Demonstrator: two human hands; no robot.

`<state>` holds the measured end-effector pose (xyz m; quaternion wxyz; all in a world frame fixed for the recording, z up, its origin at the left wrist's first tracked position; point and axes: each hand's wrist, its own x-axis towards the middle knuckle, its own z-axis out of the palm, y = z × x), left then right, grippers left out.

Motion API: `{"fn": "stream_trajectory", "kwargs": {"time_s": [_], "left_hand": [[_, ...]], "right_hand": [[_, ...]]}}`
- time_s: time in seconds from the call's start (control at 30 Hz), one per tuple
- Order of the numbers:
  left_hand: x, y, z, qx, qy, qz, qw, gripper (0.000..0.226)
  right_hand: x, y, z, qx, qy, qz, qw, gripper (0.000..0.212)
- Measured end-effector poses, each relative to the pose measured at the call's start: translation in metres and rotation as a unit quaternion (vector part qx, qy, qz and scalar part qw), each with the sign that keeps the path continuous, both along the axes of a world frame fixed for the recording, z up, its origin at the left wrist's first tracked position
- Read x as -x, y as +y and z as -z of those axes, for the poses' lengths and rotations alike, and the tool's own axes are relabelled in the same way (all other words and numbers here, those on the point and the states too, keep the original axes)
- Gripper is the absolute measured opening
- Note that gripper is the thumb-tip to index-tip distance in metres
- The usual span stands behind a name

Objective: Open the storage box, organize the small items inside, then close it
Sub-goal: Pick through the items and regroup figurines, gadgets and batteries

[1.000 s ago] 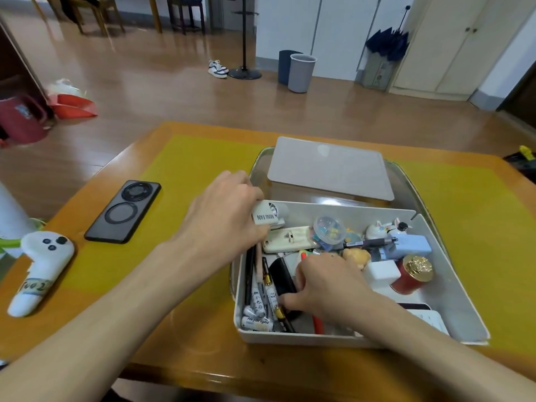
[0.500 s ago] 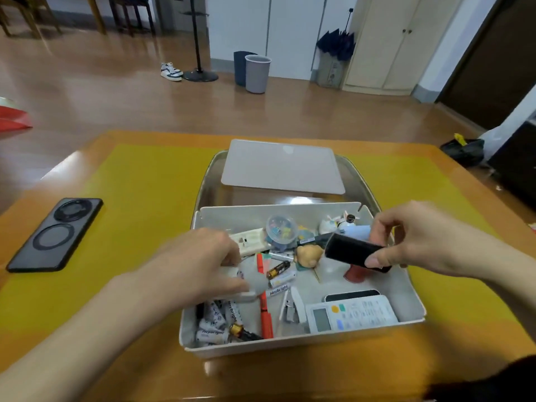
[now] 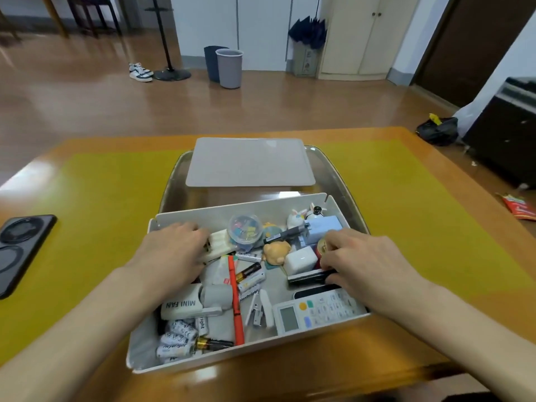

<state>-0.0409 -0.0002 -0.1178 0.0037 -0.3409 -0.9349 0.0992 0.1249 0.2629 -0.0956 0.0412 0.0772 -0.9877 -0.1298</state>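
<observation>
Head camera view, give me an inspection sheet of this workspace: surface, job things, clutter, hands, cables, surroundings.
Surface: wooden table under a yellow mat.
Job's things: white storage box open, on a metal tray; its lid lies behind it. Inside: batteries, mini fan, orange pen, remote, clip tub, bear figure.
Clutter: phone on the mat, red packet at the right edge.
Hands: left hand rests on a white item; right hand holds a black case.
Cables: nothing seen.
Surroundings: bins, shoes, cabinet.
</observation>
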Motion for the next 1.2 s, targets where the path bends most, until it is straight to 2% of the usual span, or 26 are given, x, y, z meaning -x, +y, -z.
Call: {"fn": "stream_trajectory", "kwargs": {"time_s": [0.17,0.37,0.5,0.53,0.67,0.8,0.87,0.93,1.1,1.2], "left_hand": [[0.004,0.003,0.007,0.001,0.018,-0.007,1.0,0.026],[0.007,0.0,0.001,-0.02,0.019,-0.018,0.999,0.029],[0.005,-0.006,-0.014,-0.065,0.005,-0.037,0.997,0.028],[0.004,-0.009,-0.019,-0.074,0.003,-0.045,0.996,0.025],[0.0,-0.023,-0.043,-0.106,-0.034,-0.087,0.99,0.024],[-0.009,-0.028,-0.072,-0.21,-0.072,-0.09,0.971,0.027],[-0.025,-0.021,-0.08,-0.299,-0.137,-0.075,0.941,0.026],[-0.049,-0.006,-0.075,-0.346,-0.183,-0.038,0.919,0.028],[-0.089,0.043,-0.029,-0.329,-0.189,0.11,0.919,0.044],[-0.091,0.065,-0.012,-0.318,-0.206,0.154,0.913,0.045]], "right_hand": [[-0.007,0.002,0.002,-0.021,-0.01,0.018,1.0,0.031],[-0.008,0.009,0.009,-0.043,-0.026,0.043,0.998,0.015],[-0.003,0.009,0.006,-0.025,-0.021,0.053,0.998,0.04],[-0.002,0.01,0.008,-0.02,-0.016,0.05,0.998,0.04],[-0.003,0.012,0.003,-0.009,-0.021,0.063,0.998,0.004],[-0.007,0.014,-0.013,0.052,0.017,0.066,0.996,0.014],[-0.007,0.016,-0.022,0.089,0.038,0.08,0.992,0.011],[-0.007,0.02,-0.029,0.114,0.062,0.096,0.987,0.006],[-0.003,0.028,-0.032,0.123,0.084,0.119,0.982,0.009],[-0.002,0.026,-0.027,0.12,0.073,0.109,0.984,0.009]]}}
